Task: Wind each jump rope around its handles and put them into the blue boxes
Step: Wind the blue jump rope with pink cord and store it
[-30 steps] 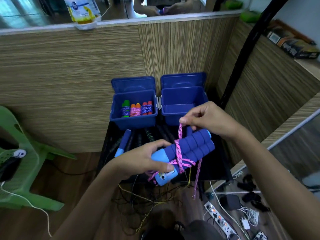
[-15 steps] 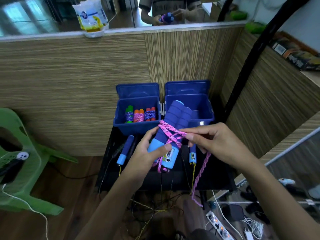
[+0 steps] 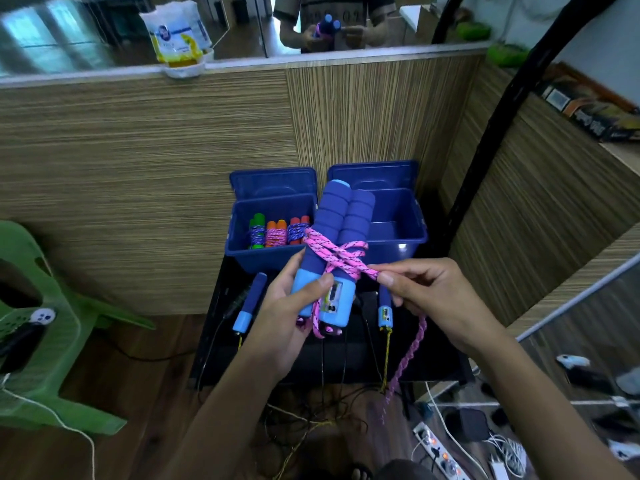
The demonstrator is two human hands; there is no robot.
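- As the pink rope [image 3: 334, 252] crosses over itself around a pair of blue foam handles [image 3: 337, 233], the left hand [image 3: 289, 317] grips the handles at their light-blue lower ends, thumb pressed across the front and fingers curled behind; the pair stands nearly upright, tilted slightly away, held above the black table [image 3: 433, 362].
- The right hand [image 3: 436, 299] pinches the pink rope between thumb and forefinger just to the right of the handles, its other fingers loosely curled beneath; the loose tail of the rope hangs from this hand down past the table's front edge.
- Two blue boxes stand side by side at the back of the table with lids raised against the wood-grain partition: the left box [image 3: 266, 258] holds three wound ropes with green, orange and red handles [image 3: 277, 232]; the right box [image 3: 398, 233] sits behind the held handles, and what shows of its interior is bare.
- Two more blue handles lie on the table, one [image 3: 251, 303] left of the left hand, one [image 3: 384, 310] under the right hand with a yellow cord trailing off the edge.
- A green plastic chair [image 3: 45, 341] stands at the left.
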